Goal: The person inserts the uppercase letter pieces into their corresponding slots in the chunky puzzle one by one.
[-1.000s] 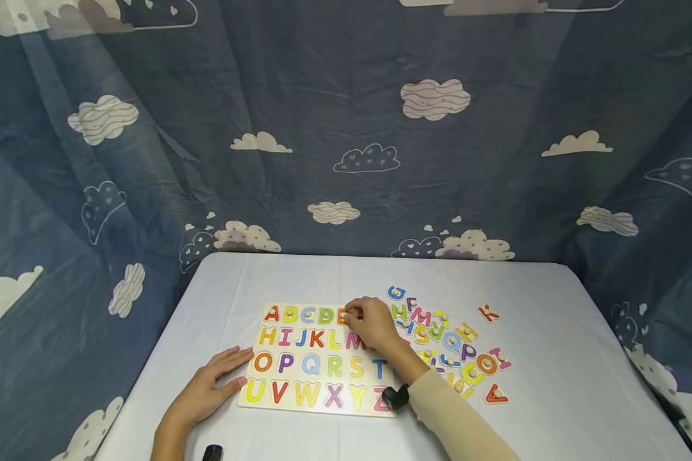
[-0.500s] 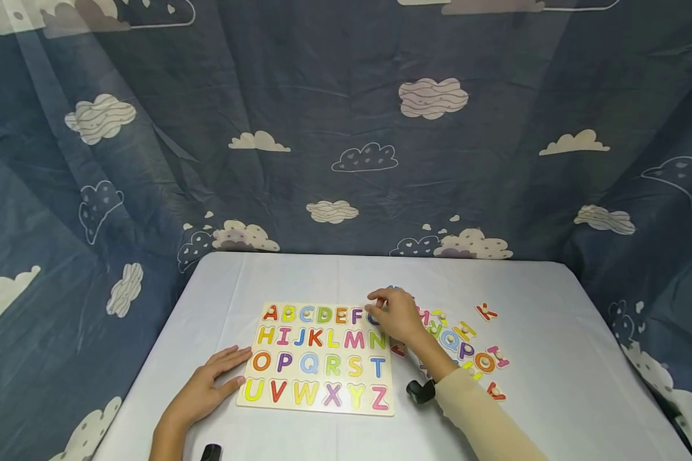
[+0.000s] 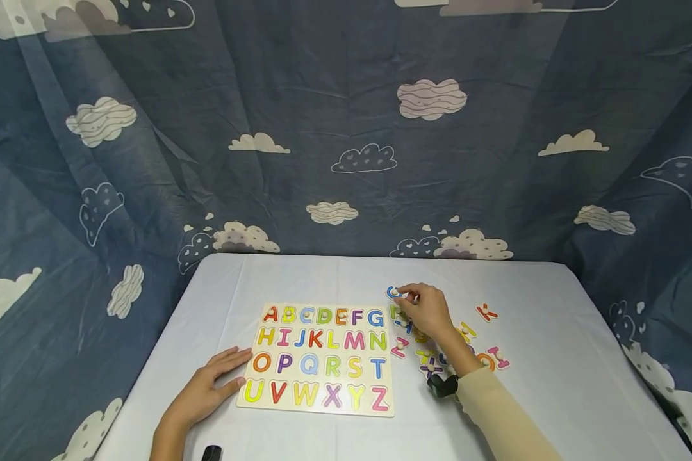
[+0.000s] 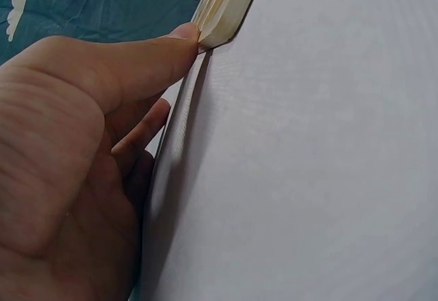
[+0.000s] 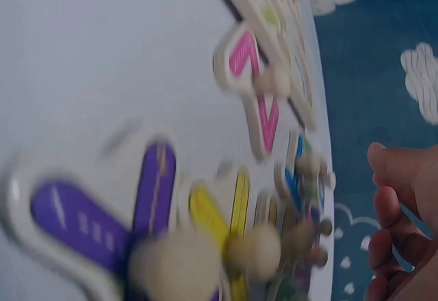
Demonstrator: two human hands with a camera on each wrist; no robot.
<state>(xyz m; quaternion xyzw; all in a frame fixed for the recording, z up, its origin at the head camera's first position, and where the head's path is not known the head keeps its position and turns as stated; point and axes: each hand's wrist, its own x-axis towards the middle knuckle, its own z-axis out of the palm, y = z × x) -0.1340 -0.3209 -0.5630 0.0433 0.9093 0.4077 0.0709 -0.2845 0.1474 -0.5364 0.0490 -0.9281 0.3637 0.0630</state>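
Observation:
A pale alphabet board (image 3: 317,409) lies on the table, with knobbed letter pieces from A to E in its top row. My left hand (image 3: 207,387) rests at the board's left edge. In the left wrist view a fingertip (image 4: 188,33) touches its corner (image 4: 229,17). My right hand (image 3: 429,314) reaches into the loose pieces right of the board, fingertips close beside a blue G piece (image 3: 392,292). Its fingers are loosely bent in the right wrist view, with nothing showing between thumb (image 5: 380,159) and fingers. The hand hides several pieces beneath it.
Nearer the board lie a pink Z piece (image 3: 399,347) and a purple X piece (image 3: 430,368). A red K piece (image 3: 487,312) and a pink I piece (image 3: 499,357) lie farther right. A black object (image 3: 212,453) stands at the front edge. Cloud-patterned cloth (image 3: 346,192) hangs behind the table.
My right hand has moved right, from the E piece in the board's top row, past the G slot, to the loose pieces. The left hand has stayed at the board's edge.

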